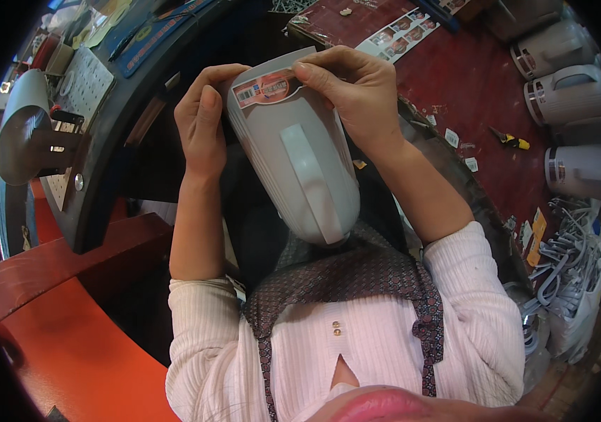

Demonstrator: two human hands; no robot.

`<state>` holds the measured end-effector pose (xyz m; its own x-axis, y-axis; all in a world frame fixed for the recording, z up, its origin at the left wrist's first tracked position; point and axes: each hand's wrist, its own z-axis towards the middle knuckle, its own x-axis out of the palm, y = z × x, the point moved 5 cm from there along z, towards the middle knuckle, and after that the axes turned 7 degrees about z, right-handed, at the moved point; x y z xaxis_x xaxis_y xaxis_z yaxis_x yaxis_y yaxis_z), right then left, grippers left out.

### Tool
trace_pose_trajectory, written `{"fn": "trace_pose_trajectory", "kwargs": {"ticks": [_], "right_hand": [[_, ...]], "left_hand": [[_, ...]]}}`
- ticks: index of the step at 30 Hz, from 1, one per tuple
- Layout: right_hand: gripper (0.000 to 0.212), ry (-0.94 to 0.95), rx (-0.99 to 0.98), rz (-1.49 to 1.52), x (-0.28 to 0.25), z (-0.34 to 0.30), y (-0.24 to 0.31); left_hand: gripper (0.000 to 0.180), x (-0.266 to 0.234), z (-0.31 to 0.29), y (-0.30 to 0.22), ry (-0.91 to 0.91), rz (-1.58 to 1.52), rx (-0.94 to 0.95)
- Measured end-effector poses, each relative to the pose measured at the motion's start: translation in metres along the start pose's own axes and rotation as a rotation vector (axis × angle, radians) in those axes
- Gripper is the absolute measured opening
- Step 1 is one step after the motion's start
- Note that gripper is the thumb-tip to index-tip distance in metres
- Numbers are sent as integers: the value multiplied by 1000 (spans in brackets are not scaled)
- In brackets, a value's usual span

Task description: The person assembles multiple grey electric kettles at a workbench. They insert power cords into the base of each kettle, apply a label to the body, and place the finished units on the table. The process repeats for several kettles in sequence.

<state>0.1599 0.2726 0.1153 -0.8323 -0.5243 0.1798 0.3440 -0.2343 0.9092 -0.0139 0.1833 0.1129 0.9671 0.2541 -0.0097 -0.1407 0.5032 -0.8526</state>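
A grey plastic kettle (299,165) lies tilted against my chest, handle facing up, base end pointing away from me. My left hand (202,116) grips its left side near the base. My right hand (353,88) presses with its fingertips on a red and white sticker label (267,88) that sits on the kettle's far end. A sheet of similar stickers (400,34) lies on the dark red table (466,84) just beyond my right hand.
Three more grey kettles (571,91) stand at the right on the table. A small yellow-handled cutter (510,139) and loose sticker scraps lie near them. White power cords (564,264) are bundled at the lower right. A grey tape roll on a stand (26,126) is at the left.
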Motion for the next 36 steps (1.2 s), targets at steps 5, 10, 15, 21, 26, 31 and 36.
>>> {"fn": "trace_pose_trajectory", "kwargs": {"ticks": [5, 10, 15, 21, 26, 31, 36], "right_hand": [[15, 22, 53, -26, -2, 4, 6], [18, 34, 45, -35, -2, 2, 6], [19, 39, -106, -154, -4, 2, 6], [26, -309, -389, -830, -40, 16, 24], [32, 203, -757, -690, -17, -2, 60], [27, -460, -232, 53, -142, 2, 78], [63, -638, 422, -24, -149, -100, -25]], "left_hand": [[52, 0, 0, -3, 0, 100, -38], [40, 4, 0, -7, -11, 138, -41], [26, 4, -1, -9, -25, 272, -81], [24, 9, -10, -38, -5, 237, 55], [32, 28, -25, -66, 147, 332, 62], [65, 16, -56, -108, -9, 290, 342], [83, 28, -89, -107, 267, 162, 253]]}}
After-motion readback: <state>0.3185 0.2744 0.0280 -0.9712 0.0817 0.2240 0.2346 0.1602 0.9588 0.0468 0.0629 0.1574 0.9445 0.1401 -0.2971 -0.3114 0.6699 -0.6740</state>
